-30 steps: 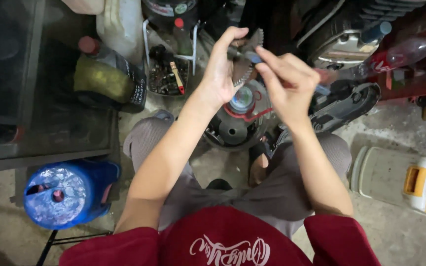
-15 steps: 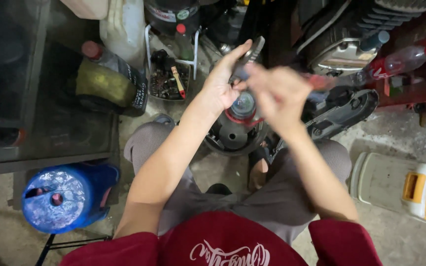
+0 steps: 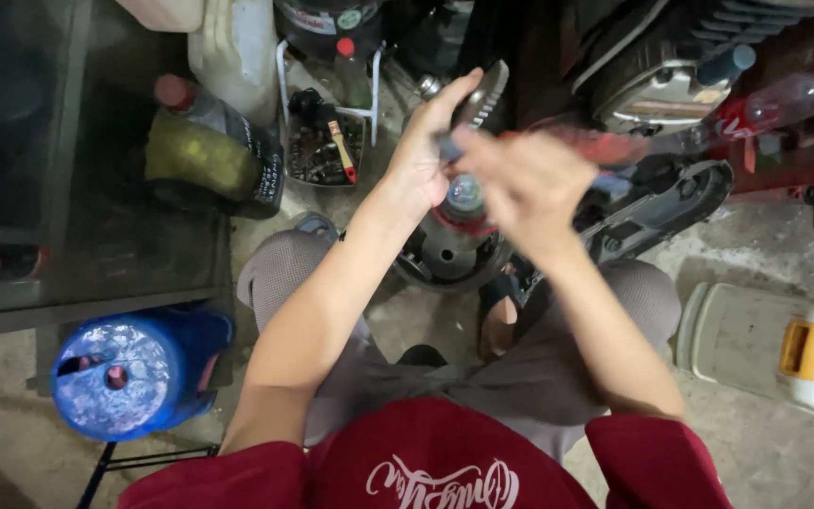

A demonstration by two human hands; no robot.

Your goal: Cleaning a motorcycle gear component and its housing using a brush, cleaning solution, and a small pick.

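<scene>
My left hand grips a dark toothed metal disc and holds it upright above a round black drum-like engine part on the floor. My right hand is blurred with motion, closed on a small tool with a blue handle that meets the disc. A small capped bottle stands on the drum just under both hands. I sit with my knees on either side of the drum.
A blue plastic stool stands at the left. A dark oil bottle, a white jug and a wire rack of small tools lie behind. A belt cover, an engine and a pale yellow-topped box are on the right.
My right hand has moved back and forth against the disc and is now blurred. The left hand has kept hold of the disc in much the same place.
</scene>
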